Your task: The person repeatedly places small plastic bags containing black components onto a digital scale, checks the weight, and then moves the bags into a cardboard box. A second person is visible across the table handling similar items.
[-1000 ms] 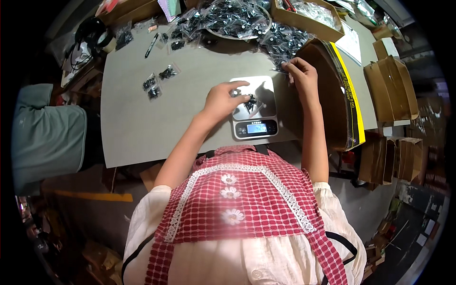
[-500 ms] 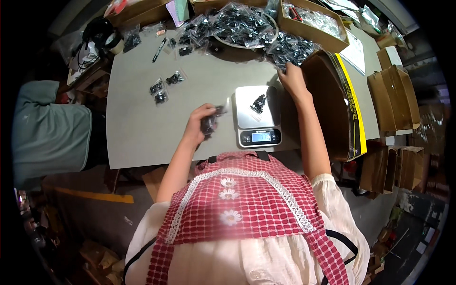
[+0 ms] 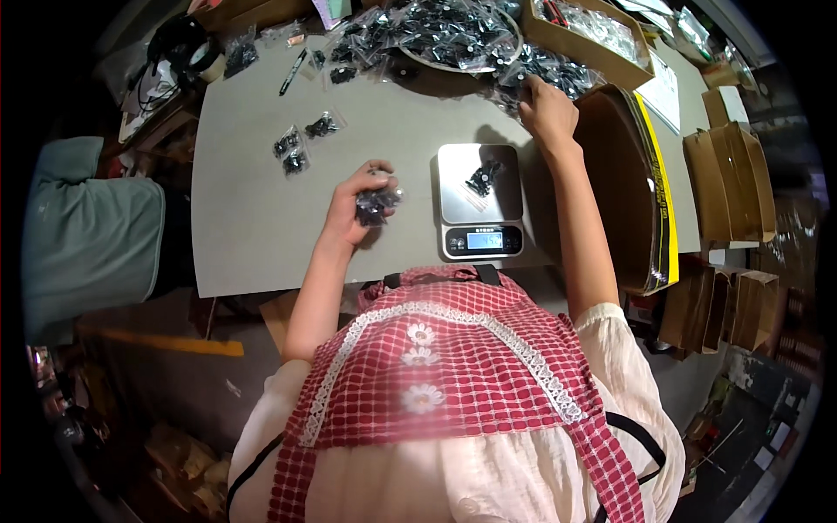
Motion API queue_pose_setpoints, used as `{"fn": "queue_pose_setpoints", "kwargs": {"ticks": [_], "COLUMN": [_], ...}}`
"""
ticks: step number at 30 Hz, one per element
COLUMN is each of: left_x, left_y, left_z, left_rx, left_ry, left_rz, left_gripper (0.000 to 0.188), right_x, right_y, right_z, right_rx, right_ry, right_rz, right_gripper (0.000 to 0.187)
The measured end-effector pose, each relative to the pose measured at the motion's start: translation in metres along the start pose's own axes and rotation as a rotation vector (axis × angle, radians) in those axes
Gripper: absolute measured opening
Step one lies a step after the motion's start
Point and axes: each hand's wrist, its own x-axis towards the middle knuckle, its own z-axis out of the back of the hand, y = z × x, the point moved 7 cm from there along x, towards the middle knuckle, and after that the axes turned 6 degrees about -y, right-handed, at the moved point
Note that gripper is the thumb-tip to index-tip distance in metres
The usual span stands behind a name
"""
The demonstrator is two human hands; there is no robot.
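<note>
left hand, grip curled round bags; right hand at the pile, can't tell its grip; another bag on the scale!

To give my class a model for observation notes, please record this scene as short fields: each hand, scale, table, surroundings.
Left hand: hand closed around bagged dark parts
Right hand: hand at the near edge of a bag heap; grip unclear
Scale: digital scale, display lit, dark parts in a clear bag on its plate
Table, left: three small bags, with a pen beyond
Surroundings: yellow-edged carton at right; another person at left
</note>
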Motion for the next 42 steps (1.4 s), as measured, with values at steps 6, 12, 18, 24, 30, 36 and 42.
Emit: {"fn": "queue_pose_setpoints", "kwargs": {"ticks": [6,12,18,24,30,36,42], "left_x": [0.012,0.022,0.033,0.03,0.025,0.02,0.025], "left_y": [0.004,0.015,0.017,0.025,0.032,0.025,0.028], "left_z": [-0.083,-0.124,-0.108,-0.129,-0.138,-0.138,-0.135], "left_rx": [0.422,0.576,1.047,1.363,1.48,1.495,1.526], "left_ry": [0.126,0.176,0.034,-0.03,-0.037,-0.042,-0.076], "left_rz": [-0.052,-0.172,-0.514,-0.567,-0.636,-0.659,-0.712], "left_gripper": [0.032,0.023,0.03,0.04,0.043,0.045,0.049], "right_x": [0.003,0.02,0.002,-0.031,-0.025,-0.012,-0.021], "right_y": [-0.007,-0.038,-0.026,-0.03,-0.041,-0.044,-0.021], "right_z": [-0.036,-0.085,-0.041,-0.007,-0.013,0.003,0.046], "right_rx": [-0.114,-0.185,0.034,0.338,0.407,0.504,0.626], "right_ry": [0.111,0.095,-0.039,-0.159,-0.349,-0.441,-0.607], "right_rz": [-0.006,0.096,0.05,-0.148,-0.104,-0.13,0.017], "right_gripper": [0.03,0.018,0.028,0.034,0.025,0.018,0.012]}}
